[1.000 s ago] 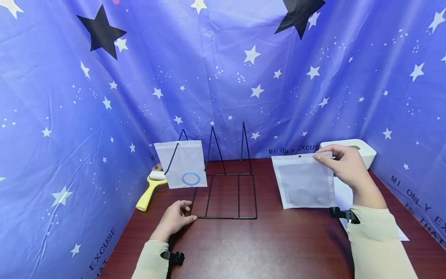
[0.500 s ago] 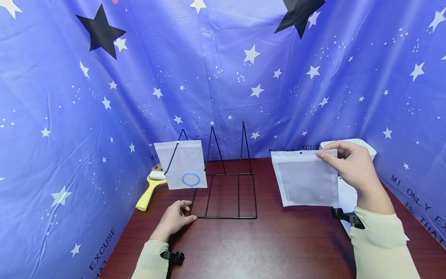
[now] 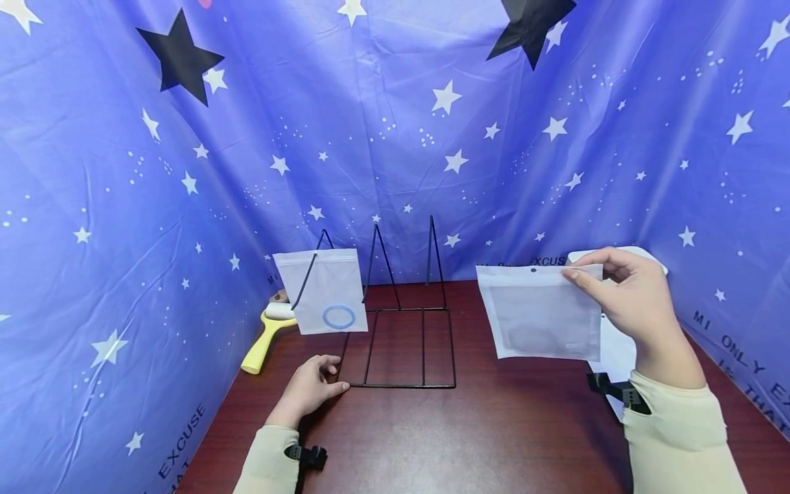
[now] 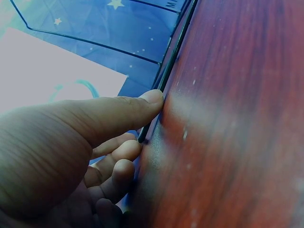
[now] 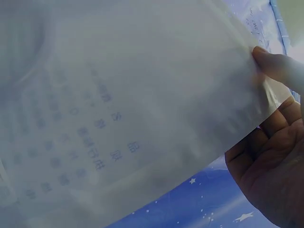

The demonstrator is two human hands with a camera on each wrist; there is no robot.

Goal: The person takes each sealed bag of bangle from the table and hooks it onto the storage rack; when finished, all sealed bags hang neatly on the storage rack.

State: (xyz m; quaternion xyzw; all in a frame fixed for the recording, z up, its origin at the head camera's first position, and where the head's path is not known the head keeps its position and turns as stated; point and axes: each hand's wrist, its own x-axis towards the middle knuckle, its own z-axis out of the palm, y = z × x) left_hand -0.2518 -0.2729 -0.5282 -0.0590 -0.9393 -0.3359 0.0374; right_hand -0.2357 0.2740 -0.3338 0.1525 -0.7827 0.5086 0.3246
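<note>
By its upper right corner, a white translucent pouch (image 3: 537, 315) is held up over the table, pinched between thumb and fingers of my right hand (image 3: 629, 295). A small hole shows at its top edge, and faint printing shows in the right wrist view. My left hand (image 3: 308, 385) grips the near left corner of a black wire rack (image 3: 424, 346), thumb on the wire (image 4: 176, 50) and fingers curled behind it. On the rack's left prong hangs another white pouch (image 3: 321, 281) with a blue ring (image 3: 339, 316) on its front. The middle and right prongs carry nothing.
A yellow-handled lint roller (image 3: 262, 346) lies left of the rack. At the back right, partly behind my right hand, stands a white container (image 3: 651, 264). A white sheet (image 3: 614, 350) lies beneath my right forearm. Starry blue curtain (image 3: 395, 137) surrounds the dark red table (image 3: 457, 439).
My right hand has moved slightly up and to the right, raising the pouch a little above the table. The left hand and the rack have stayed in place.
</note>
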